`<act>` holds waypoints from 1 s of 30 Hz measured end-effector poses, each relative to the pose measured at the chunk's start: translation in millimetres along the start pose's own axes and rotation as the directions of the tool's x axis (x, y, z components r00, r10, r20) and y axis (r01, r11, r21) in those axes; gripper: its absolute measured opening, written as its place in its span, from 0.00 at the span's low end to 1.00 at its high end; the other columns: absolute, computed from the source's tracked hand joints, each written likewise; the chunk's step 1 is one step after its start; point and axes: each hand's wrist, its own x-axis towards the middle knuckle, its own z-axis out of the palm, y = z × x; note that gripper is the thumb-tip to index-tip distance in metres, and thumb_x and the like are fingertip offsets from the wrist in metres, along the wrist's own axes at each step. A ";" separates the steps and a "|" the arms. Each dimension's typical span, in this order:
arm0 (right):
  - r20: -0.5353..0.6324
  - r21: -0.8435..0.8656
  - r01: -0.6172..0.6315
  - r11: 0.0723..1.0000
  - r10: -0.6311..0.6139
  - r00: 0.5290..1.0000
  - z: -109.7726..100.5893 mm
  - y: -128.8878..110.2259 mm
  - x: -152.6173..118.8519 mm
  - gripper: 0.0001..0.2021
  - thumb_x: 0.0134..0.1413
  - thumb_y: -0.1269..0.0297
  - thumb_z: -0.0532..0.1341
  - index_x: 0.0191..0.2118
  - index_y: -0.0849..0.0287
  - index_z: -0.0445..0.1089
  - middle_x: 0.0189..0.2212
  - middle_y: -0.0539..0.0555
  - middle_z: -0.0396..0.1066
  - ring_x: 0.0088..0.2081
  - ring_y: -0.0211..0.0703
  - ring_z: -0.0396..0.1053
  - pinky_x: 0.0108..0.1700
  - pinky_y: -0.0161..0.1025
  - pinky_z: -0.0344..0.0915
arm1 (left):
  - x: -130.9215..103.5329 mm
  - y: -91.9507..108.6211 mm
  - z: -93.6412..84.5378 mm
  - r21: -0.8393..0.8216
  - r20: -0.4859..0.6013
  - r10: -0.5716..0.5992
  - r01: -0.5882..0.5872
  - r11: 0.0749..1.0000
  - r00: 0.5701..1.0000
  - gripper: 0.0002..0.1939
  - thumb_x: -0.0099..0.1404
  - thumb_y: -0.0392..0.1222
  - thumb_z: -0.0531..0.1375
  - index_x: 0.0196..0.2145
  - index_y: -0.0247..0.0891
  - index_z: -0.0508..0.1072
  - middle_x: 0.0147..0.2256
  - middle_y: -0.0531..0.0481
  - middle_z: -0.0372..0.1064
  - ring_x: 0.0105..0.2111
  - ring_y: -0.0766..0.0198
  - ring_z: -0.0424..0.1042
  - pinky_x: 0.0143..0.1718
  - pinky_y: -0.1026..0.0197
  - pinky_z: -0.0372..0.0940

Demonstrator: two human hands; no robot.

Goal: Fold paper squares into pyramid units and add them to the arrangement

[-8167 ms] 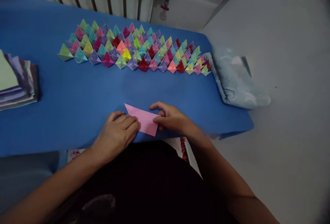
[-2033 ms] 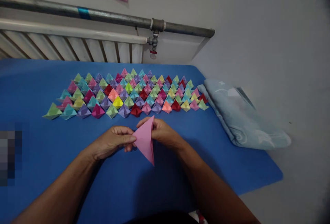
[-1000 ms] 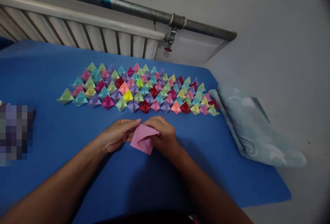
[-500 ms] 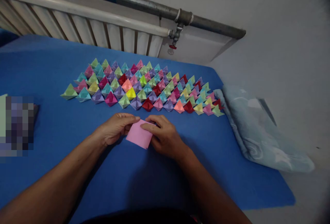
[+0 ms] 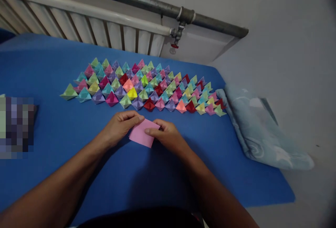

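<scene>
A pink piece of folded paper (image 5: 141, 134) is held between both hands above the blue surface (image 5: 110, 193). My left hand (image 5: 122, 124) pinches its upper left corner, the thumb lying on top. On the paper's right side, my right hand (image 5: 166, 133) grips the edge with the thumb pressed on its face and the other fingers behind, mostly hidden. Just beyond the hands stand several rows of small folded paper boats (image 5: 149, 88) in green, pink, purple, red, yellow and blue.
A folded light-blue patterned blanket (image 5: 259, 130) lies at the right edge beside the wall. Behind the surface are a white radiator (image 5: 86, 28), a metal pipe (image 5: 147, 5) and a red-handled valve (image 5: 174, 46). A blurred, pixelated object (image 5: 18, 126) sits at the left.
The pink paper has turned slightly, and its lower left layers now show slightly apart. My right fingers have shifted on its edge. The whole view has moved a little.
</scene>
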 end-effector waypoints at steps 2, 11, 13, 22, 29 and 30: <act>-0.008 -0.008 -0.011 1.000 0.011 1.000 -0.3 0.1 0.2 0.12 0.44 0.56 0.66 0.24 0.58 0.66 0.19 0.42 0.59 0.23 0.32 0.55 0.26 0.33 0.51 | 0.0 -0.3 0.7 -0.044 -0.004 -0.039 0.039 0.998 0.999 0.17 0.50 0.53 0.69 0.21 0.37 0.73 0.21 0.55 0.62 0.23 0.69 0.58 0.25 0.65 0.53; 0.016 -0.030 0.049 0.998 -0.049 0.999 -5.3 1.2 2.4 0.16 0.50 0.50 0.63 0.25 0.57 0.65 0.20 0.43 0.58 0.23 0.32 0.55 0.28 0.34 0.51 | -1.3 -2.8 -2.5 0.016 0.125 -0.184 0.184 0.983 0.975 0.20 0.49 0.53 0.70 0.21 0.36 0.69 0.18 0.59 0.57 0.20 0.73 0.53 0.23 0.66 0.47; 0.013 -0.016 0.071 0.997 -0.071 0.997 -5.4 2.3 2.5 0.16 0.50 0.49 0.62 0.25 0.57 0.65 0.20 0.43 0.58 0.23 0.32 0.55 0.27 0.34 0.51 | -1.4 -2.5 -2.3 0.028 0.126 -0.182 0.180 0.983 0.975 0.20 0.51 0.55 0.69 0.22 0.35 0.70 0.19 0.58 0.59 0.20 0.73 0.54 0.23 0.66 0.48; 0.057 -0.044 0.090 0.995 -0.087 0.995 -4.4 -0.4 1.4 0.17 0.50 0.49 0.63 0.24 0.57 0.65 0.18 0.43 0.58 0.21 0.32 0.55 0.26 0.33 0.50 | 1.1 -3.9 1.1 -0.079 0.060 -0.129 0.134 0.988 0.990 0.19 0.49 0.54 0.70 0.22 0.36 0.71 0.19 0.58 0.61 0.20 0.73 0.57 0.23 0.67 0.50; -0.058 -0.094 0.169 0.981 -0.174 0.983 -7.4 4.2 3.6 0.17 0.52 0.49 0.61 0.23 0.57 0.63 0.18 0.44 0.58 0.22 0.33 0.55 0.25 0.33 0.50 | 0.6 -5.1 5.1 -0.096 0.101 -0.178 0.188 0.978 0.979 0.20 0.47 0.53 0.71 0.27 0.34 0.75 0.22 0.54 0.68 0.22 0.71 0.63 0.24 0.66 0.57; -0.079 -0.094 0.176 0.980 -0.183 0.980 -8.0 5.2 4.4 0.17 0.52 0.49 0.61 0.23 0.56 0.62 0.19 0.44 0.58 0.22 0.33 0.55 0.25 0.33 0.51 | 0.9 -5.6 4.9 -0.069 0.126 -0.186 0.195 0.978 0.974 0.20 0.47 0.53 0.71 0.29 0.34 0.76 0.24 0.53 0.69 0.23 0.69 0.65 0.25 0.65 0.59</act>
